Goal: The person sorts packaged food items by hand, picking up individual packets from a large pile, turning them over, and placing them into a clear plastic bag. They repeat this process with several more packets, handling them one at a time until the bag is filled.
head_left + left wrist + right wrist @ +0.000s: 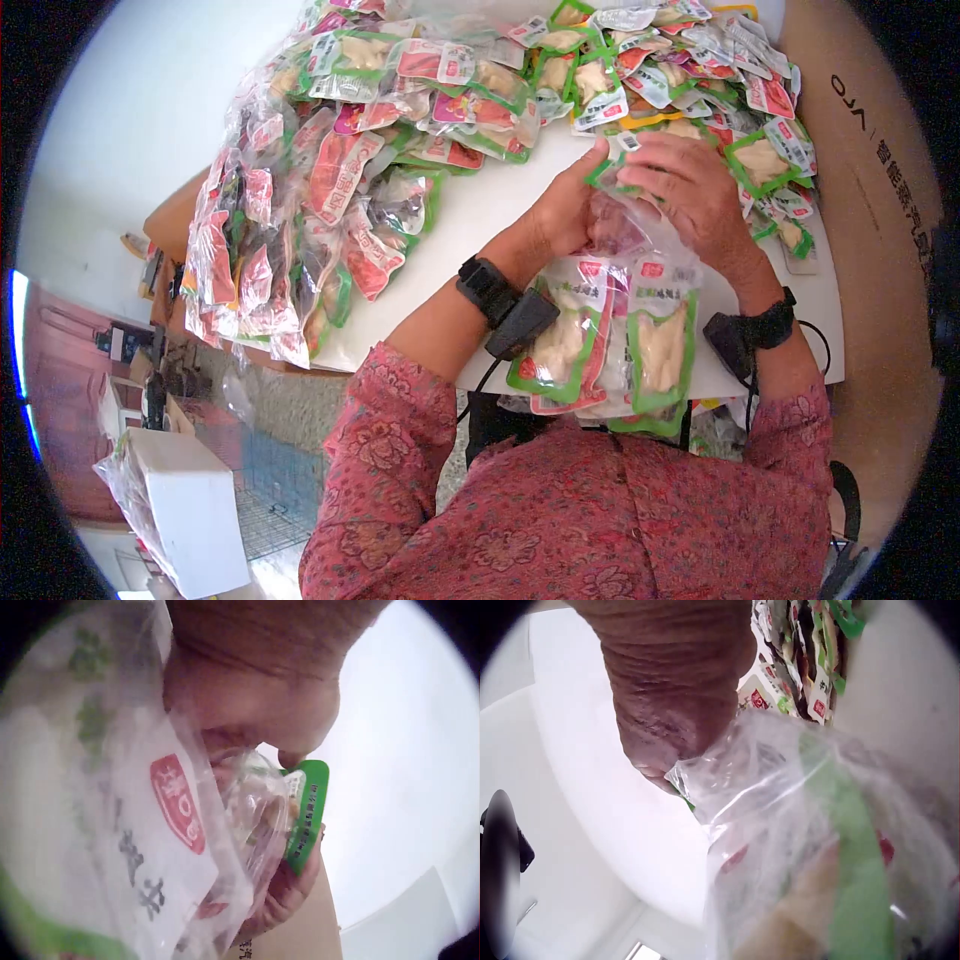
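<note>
A clear plastic bag with green-edged food packets inside lies at the table's front edge, below both hands. The left hand grips the bag's gathered upper part from the left. Across from it the right hand has its fingers bent over the bag top and a small green-edged packet. In the left wrist view that green packet edge stands out beside the crumpled plastic, under the left hand. The right wrist view shows the right hand pinching the plastic; its fingertips are mostly hidden.
Filled bags of packets are heaped on the left of the white table. Loose packets pile up at the back right. A cardboard box wall stands along the right side, and a white box at lower left.
</note>
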The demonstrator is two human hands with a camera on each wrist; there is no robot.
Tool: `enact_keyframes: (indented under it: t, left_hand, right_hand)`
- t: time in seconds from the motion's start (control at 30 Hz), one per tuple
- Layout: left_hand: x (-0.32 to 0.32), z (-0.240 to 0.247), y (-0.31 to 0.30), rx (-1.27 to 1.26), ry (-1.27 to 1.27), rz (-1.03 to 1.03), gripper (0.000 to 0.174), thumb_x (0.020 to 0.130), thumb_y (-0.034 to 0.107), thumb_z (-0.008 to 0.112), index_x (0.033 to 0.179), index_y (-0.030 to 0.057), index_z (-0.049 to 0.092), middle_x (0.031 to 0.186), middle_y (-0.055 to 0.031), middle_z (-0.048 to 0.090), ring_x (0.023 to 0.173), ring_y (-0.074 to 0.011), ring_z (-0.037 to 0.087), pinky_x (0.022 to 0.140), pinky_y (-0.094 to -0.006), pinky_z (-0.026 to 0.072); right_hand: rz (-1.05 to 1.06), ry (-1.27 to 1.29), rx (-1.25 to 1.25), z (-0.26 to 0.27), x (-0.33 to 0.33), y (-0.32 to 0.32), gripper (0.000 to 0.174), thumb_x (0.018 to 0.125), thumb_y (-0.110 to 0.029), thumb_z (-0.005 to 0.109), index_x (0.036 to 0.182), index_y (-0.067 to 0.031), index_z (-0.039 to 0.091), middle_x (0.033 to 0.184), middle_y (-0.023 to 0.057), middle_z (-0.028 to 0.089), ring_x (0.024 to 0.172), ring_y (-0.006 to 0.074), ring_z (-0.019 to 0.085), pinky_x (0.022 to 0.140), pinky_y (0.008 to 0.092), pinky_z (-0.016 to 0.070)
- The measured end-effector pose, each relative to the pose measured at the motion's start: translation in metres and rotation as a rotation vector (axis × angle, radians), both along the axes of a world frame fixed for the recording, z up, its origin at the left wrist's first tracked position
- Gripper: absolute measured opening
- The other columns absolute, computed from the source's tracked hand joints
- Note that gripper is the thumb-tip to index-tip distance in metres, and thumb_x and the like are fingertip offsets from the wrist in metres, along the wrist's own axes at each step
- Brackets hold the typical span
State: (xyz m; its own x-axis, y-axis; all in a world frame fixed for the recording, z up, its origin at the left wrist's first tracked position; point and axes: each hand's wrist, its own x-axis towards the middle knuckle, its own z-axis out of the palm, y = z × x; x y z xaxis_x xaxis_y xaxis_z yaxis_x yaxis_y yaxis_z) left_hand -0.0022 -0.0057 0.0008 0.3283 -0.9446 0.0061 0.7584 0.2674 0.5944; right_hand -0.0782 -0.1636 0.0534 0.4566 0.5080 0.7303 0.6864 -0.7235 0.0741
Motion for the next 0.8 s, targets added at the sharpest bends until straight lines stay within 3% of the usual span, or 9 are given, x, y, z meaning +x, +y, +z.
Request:
enact_keyframes:
  t: [0.03,0.17,0.27,0.33,0.47,0.57,0.63,0.7,0.8]
  left_hand:
    - [-0.01,0.009,-0.003,0.17,0.068,0.289,0.048,0.087,0.045,0.035,0.104,0.0027,0.05,0.087,-0.0077,0.058,0.063,-0.014,0.056,0.052,-0.0235,0.0438]
    - [-0.007,0.01,-0.003,0.147,-0.106,0.412,0.038,0.085,0.033,0.044,0.111,0.0049,0.044,0.092,-0.0057,0.057,0.055,-0.0096,0.052,0.042,-0.0208,0.0376]
    - [-0.001,0.003,-0.001,0.169,-0.491,0.463,0.033,0.083,0.017,0.049,0.113,0.0056,0.041,0.094,-0.0043,0.056,0.052,-0.006,0.047,0.038,-0.0185,0.0323]
    - [-0.005,0.0,-0.002,0.306,-0.594,0.557,0.038,0.081,0.007,0.051,0.116,0.006,0.038,0.096,-0.0034,0.056,0.054,-0.0054,0.048,0.04,-0.0172,0.0331]
    - [-0.007,-0.006,-0.008,0.296,-0.65,0.597,0.036,0.081,0.004,0.051,0.115,0.0059,0.039,0.097,-0.002,0.055,0.051,-0.0027,0.044,0.039,-0.0169,0.03]
    - [-0.008,-0.009,-0.011,0.185,-0.685,0.662,0.036,0.081,0.003,0.051,0.115,0.0047,0.04,0.1,-0.0029,0.054,0.062,-0.0044,0.049,0.049,-0.0182,0.0392]
    - [-0.005,-0.01,-0.008,0.211,-0.656,0.581,0.037,0.08,0.002,0.051,0.115,0.0038,0.041,0.106,-0.0049,0.053,0.085,-0.0092,0.052,0.071,-0.0228,0.0445]
    - [-0.005,-0.006,-0.002,0.322,-0.682,0.544,0.036,0.08,0.003,0.051,0.115,0.0037,0.041,0.105,-0.0048,0.053,0.085,-0.009,0.052,0.072,-0.0227,0.0445]
    - [-0.006,-0.006,-0.007,0.354,-0.729,0.546,0.034,0.08,0.004,0.052,0.113,0.0043,0.043,0.101,-0.0033,0.055,0.073,-0.0056,0.05,0.061,-0.0201,0.0416]
  right_hand:
    - [-0.005,0.043,-0.056,0.003,-0.001,0.0,0.027,0.071,-0.012,0.054,0.097,-0.0109,0.059,0.1,0.0056,0.056,0.104,0.0237,0.048,0.086,0.0373,0.0383]
    - [-0.131,-0.031,-0.054,-0.006,0.006,-0.01,0.033,0.072,-0.01,0.052,0.106,-0.0104,0.054,0.103,0.0079,0.055,0.108,0.0246,0.045,0.089,0.0369,0.036]
    - [-0.225,0.047,0.37,-0.021,0.015,-0.02,0.035,0.078,-0.012,0.051,0.112,-0.0075,0.049,0.104,0.0087,0.054,0.101,0.0223,0.05,0.087,0.0338,0.038]
    - [0.001,0.815,1.127,-0.024,0.012,-0.022,0.035,0.083,-0.02,0.05,0.113,-0.0037,0.046,0.101,0.008,0.054,0.09,0.0167,0.054,0.079,0.0293,0.0417]
    - [0.012,0.69,0.874,-0.061,0.03,-0.023,0.037,0.08,-0.019,0.058,0.112,-0.0024,0.047,0.089,0.0038,0.054,0.078,0.0095,0.052,0.064,0.0222,0.0423]
    - [0.067,0.793,0.897,-0.063,0.03,-0.023,0.033,0.077,-0.017,0.061,0.105,-0.0027,0.048,0.084,0.0014,0.052,0.073,0.008,0.049,0.065,0.0219,0.0417]
    - [0.058,0.809,0.874,-0.065,0.031,-0.025,0.032,0.077,-0.017,0.06,0.103,-0.003,0.049,0.083,0.0008,0.052,0.071,0.0075,0.048,0.065,0.0221,0.0417]
    - [0.143,0.934,0.909,-0.066,0.031,-0.027,0.03,0.081,-0.013,0.056,0.107,-0.0019,0.045,0.097,0.0007,0.051,0.089,0.0077,0.048,0.078,0.0231,0.0393]
    - [0.194,0.831,0.995,-0.065,0.03,-0.016,0.032,0.077,-0.017,0.059,0.103,-0.0027,0.047,0.089,0.0026,0.053,0.081,0.0096,0.049,0.073,0.024,0.0411]
